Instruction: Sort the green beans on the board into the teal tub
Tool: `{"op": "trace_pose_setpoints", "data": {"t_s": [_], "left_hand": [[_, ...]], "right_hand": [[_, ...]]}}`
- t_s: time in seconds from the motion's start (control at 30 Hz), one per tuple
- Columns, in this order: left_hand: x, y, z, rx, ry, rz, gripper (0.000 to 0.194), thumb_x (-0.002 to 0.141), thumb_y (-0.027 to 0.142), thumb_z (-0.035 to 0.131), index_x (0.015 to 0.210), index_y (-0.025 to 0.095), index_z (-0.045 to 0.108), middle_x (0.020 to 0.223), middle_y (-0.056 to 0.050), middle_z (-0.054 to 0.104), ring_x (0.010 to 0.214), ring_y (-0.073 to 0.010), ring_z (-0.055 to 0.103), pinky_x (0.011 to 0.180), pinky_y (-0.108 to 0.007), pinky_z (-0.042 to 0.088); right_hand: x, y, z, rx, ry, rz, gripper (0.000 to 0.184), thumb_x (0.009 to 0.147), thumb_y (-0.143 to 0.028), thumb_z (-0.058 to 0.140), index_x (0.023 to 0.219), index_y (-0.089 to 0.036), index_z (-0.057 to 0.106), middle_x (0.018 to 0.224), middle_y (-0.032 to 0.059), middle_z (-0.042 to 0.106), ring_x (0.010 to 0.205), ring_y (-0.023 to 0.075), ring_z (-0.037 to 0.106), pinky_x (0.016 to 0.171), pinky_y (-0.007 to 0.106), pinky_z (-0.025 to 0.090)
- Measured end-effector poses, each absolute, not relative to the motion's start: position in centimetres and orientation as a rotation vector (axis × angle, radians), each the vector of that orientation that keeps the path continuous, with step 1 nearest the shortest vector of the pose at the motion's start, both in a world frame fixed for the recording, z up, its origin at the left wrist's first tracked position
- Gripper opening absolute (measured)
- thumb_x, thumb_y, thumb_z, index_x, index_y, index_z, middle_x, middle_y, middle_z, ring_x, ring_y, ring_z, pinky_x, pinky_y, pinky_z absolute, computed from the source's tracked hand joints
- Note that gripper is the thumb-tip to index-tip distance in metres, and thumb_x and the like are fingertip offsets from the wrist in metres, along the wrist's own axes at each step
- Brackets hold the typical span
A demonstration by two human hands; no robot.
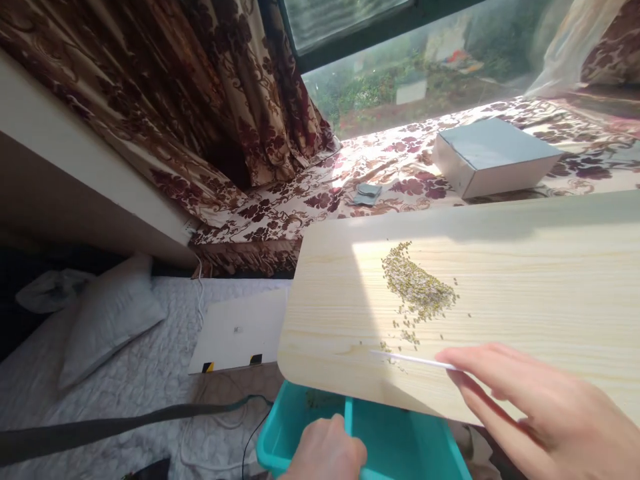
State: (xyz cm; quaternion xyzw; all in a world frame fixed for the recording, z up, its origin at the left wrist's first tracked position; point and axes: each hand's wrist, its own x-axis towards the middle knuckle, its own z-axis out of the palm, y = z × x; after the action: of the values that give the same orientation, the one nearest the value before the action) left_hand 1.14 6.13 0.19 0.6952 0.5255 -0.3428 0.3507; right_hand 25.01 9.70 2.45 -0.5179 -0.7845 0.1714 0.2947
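Note:
My right hand (545, 407) pinches a thin white strip (415, 360), perhaps a card seen edge-on, between thumb and fingers. The strip's far end touches the pale wooden board (540, 287) beside a few loose grains. A heap of small yellow-green and whitish dried buds or grains (415, 283) lies farther back on the board, with stray bits around it. Below the board's near edge stands a two-compartment teal bin (400, 437). My left hand (325, 450) is closed on the bin's near side by the divider; its fingertips are hidden. A few bits lie in the left compartment.
Behind the board, a grey-white box (500, 157) and a small folded grey item (367, 193) rest on the flowered window-seat cloth. A white flat box (240, 330) and a pillow (113, 320) lie on the bed to the left. A dark strap (125, 423) crosses the lower left.

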Motion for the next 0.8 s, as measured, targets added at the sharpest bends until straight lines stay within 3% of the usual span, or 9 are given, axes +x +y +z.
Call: {"op": "trace_pose_setpoints", "data": {"t_s": [0.1,0.27,0.43,0.63,0.8], "left_hand": [[2.1,6.1,2.5,1.77,1.368,-0.863,0.025,0.084,0.032,0.068,0.102,0.018,0.077,0.104,-0.016,0.067,0.096,-0.0331,0.065,0.078,-0.037,0.048],[3.0,5.3,4.2,1.869,1.36,-0.827,0.02,0.086,0.032,0.069,0.098,0.016,0.076,0.099,-0.015,0.069,0.098,-0.0316,0.065,0.079,-0.035,0.05],[3.5,4.6,2.9,2.01,1.403,-0.67,0.023,0.087,0.039,0.072,0.091,0.016,0.076,0.097,-0.014,0.07,0.095,-0.0314,0.067,0.08,-0.035,0.051],[4.0,1.8,1.4,2.051,1.559,-0.502,0.02,0.09,0.033,0.068,0.095,0.015,0.075,0.1,-0.016,0.069,0.1,-0.0335,0.065,0.085,-0.04,0.05],[5.4,-0.5,1.0,2.049,1.653,-0.438,0.016,0.089,0.031,0.069,0.094,0.016,0.074,0.099,-0.014,0.069,0.099,-0.0309,0.066,0.085,-0.037,0.051]], "right_hand": [[24.0,11.1,4.5,-1.401,-2.158,0.476,0.031,0.089,-0.035,0.046,0.086,-0.029,0.077,0.081,0.0026,0.078,0.064,0.0186,0.071,0.051,0.027,0.055],[23.1,10.3,4.3,-1.493,-2.091,0.372,0.033,0.089,-0.033,0.044,0.089,-0.027,0.077,0.083,0.0029,0.079,0.069,0.0213,0.073,0.052,0.031,0.054],[23.8,8.8,2.6,-1.441,-2.088,0.349,0.034,0.088,-0.036,0.045,0.091,-0.027,0.077,0.085,0.0036,0.079,0.067,0.0209,0.072,0.051,0.03,0.052],[23.5,6.8,2.4,-1.395,-2.123,0.332,0.034,0.089,-0.035,0.046,0.097,-0.023,0.076,0.087,0.0061,0.078,0.065,0.0198,0.069,0.055,0.03,0.049],[22.9,5.8,3.2,-1.327,-2.239,0.28,0.03,0.088,-0.028,0.046,0.091,-0.024,0.076,0.068,0.0018,0.073,0.051,0.015,0.06,0.05,0.026,0.043]]}}
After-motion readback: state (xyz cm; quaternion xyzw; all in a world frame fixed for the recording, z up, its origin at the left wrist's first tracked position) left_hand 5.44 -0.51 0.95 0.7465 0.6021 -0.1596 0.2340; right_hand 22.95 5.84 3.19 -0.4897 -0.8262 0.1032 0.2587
